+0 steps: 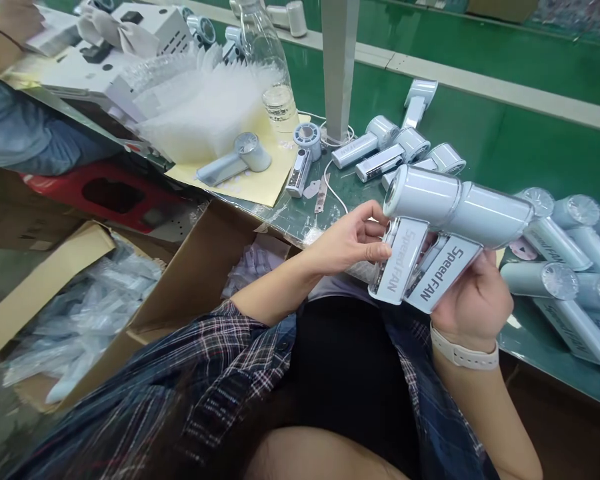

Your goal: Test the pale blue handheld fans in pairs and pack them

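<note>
Two light-blue handheld fans, both marked "Speed FAN", are held side by side above the bench edge, their heads touching. My left hand (353, 241) has its thumb and fingers closed on the handle of the left handheld fan (425, 195). Around the handle of the right handheld fan (493, 215) my right hand (477, 300) is closed from below; that handle partly hides its fingers. Several more fans (365, 145) lie on the green bench beyond my hands. To the right, further fans (563, 313) are stacked closely together.
A grey post (339, 67) rises from the bench (485, 143). At left are a plastic bottle (267, 53), white foam sheets (205, 107), a fan on yellow paper (253, 155) and a white machine (100, 80). Below stands a carton (180, 273) with plastic bags. Another person's arm (5, 40) shows upper left.
</note>
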`<action>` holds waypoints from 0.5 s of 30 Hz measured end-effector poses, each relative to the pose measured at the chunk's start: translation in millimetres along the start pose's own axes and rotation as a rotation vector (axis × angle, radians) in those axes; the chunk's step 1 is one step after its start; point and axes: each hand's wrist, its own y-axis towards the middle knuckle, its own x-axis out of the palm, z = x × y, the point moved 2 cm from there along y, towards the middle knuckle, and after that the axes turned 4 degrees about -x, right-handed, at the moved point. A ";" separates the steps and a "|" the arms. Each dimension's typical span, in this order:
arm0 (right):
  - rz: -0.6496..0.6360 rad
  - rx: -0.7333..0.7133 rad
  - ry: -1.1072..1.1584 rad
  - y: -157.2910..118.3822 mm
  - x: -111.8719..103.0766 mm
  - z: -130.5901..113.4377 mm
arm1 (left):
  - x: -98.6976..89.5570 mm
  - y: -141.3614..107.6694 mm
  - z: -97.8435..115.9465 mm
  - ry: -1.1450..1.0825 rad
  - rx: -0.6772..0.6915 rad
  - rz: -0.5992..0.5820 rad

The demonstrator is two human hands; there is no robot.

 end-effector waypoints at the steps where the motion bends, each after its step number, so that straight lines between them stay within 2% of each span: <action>1: -0.001 0.007 -0.009 0.1 -0.8 1.6 | -0.1 0.6 -0.6 0.013 -0.004 0.015; 8: 0.043 0.056 -0.051 0.0 -8.1 12.4 | 1.4 3.1 -1.9 0.061 -0.014 0.053; 12: 0.120 0.033 -0.029 -1.9 -5.3 12.3 | 2.8 1.4 3.2 0.057 -0.037 0.073; 15: 0.081 0.016 -0.046 -4.3 -0.9 8.6 | 2.9 -1.0 8.3 0.084 -0.027 0.095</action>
